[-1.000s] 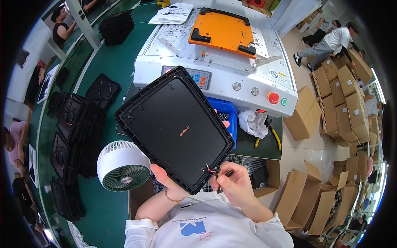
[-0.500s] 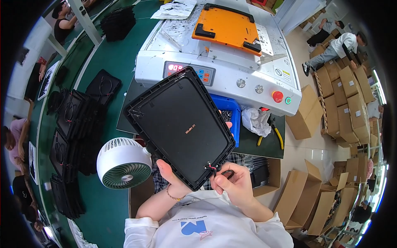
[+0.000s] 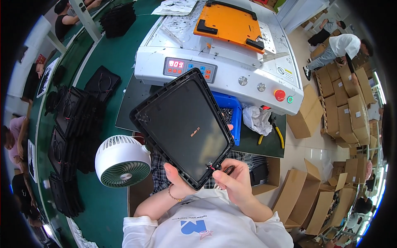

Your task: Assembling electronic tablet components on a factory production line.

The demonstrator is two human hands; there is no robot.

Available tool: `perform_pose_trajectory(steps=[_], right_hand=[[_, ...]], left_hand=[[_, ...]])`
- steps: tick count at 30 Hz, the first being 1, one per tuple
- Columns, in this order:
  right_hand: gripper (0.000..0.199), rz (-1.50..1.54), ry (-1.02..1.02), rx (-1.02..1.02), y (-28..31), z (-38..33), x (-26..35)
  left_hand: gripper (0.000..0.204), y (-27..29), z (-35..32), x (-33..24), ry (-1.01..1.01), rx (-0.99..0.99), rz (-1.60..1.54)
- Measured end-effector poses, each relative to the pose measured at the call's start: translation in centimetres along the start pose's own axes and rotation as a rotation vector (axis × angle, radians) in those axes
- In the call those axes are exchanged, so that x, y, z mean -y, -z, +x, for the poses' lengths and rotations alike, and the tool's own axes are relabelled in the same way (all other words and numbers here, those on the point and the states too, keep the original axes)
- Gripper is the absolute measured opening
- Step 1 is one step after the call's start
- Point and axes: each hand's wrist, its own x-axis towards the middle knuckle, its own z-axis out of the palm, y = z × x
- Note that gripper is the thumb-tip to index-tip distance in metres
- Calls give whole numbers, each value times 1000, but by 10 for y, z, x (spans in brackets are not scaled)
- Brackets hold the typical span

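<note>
A black rectangular plastic back cover (image 3: 182, 128) with a raised ribbed rim is held up tilted in front of me. My left hand (image 3: 180, 184) grips it from beneath; the thumb lies by its lower left edge, and fingertips show past its right edge. At the cover's lower right corner, my right hand (image 3: 236, 180) pinches a coiled black cable (image 3: 228, 169) between thumb and fingers. Small red and dark wires (image 3: 211, 167) come out of the cover beside that thumb. Part of the left hand is hidden behind the cover.
Ahead stands a white machine (image 3: 223, 89) with an orange plate (image 3: 229, 27). A blue bin (image 3: 235, 111) of small metal parts and yellow-handled pliers (image 3: 279, 136) lie before it. Left are a white fan (image 3: 124, 161) and stacked black covers (image 3: 66, 153); right, cardboard boxes (image 3: 293, 192).
The cover has shifted slightly right and tilted, so light now reflects off its lower half. My right thumb has moved left, closer to the wires at the corner.
</note>
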Motion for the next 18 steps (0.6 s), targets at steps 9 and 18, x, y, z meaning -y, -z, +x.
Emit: perform_pose_trajectory(steps=[9, 18], right_hand=[[13, -73, -75, 12, 0, 2, -2], [18, -125, -18, -27, 0, 6, -11]], left_hand=[[110, 18, -8, 7, -10, 33, -17], [113, 15, -13, 4, -33, -6, 112]])
